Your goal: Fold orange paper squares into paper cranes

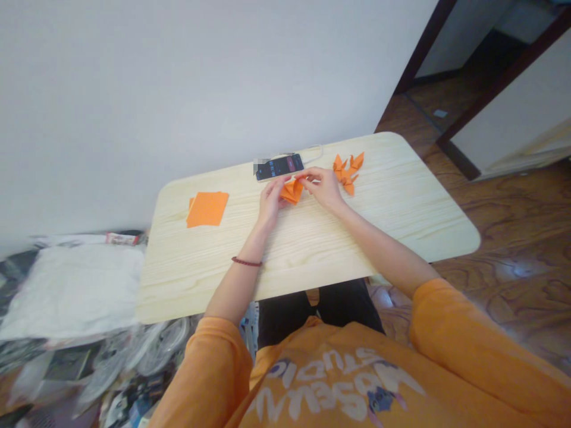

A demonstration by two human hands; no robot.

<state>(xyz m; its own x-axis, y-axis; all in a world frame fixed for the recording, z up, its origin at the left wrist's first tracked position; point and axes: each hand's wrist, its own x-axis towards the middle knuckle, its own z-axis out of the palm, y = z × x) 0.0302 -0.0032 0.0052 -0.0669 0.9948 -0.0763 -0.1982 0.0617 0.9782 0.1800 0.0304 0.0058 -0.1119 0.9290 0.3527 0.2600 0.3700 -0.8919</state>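
Between my two hands is a partly folded piece of orange origami paper [292, 192], held above the middle of the table near its far side. My left hand [269, 202] grips its left edge, with some fingers hidden behind the paper. My right hand [325, 187] pinches its upper right edge between thumb and fingers. Just to the right of that hand lie several folded orange paper figures [348, 173] with pointed tips, bunched together. A small stack of square orange paper sheets [207, 209] rests on the left part of the table.
A phone [279, 167] with a lit screen lies beyond my hands, a white cable [316, 148] beside it. The pale wooden table [379, 220] has rounded corners and stands against a white wall. Bags and clutter [89, 356] fill the floor at left; a doorway opens at right.
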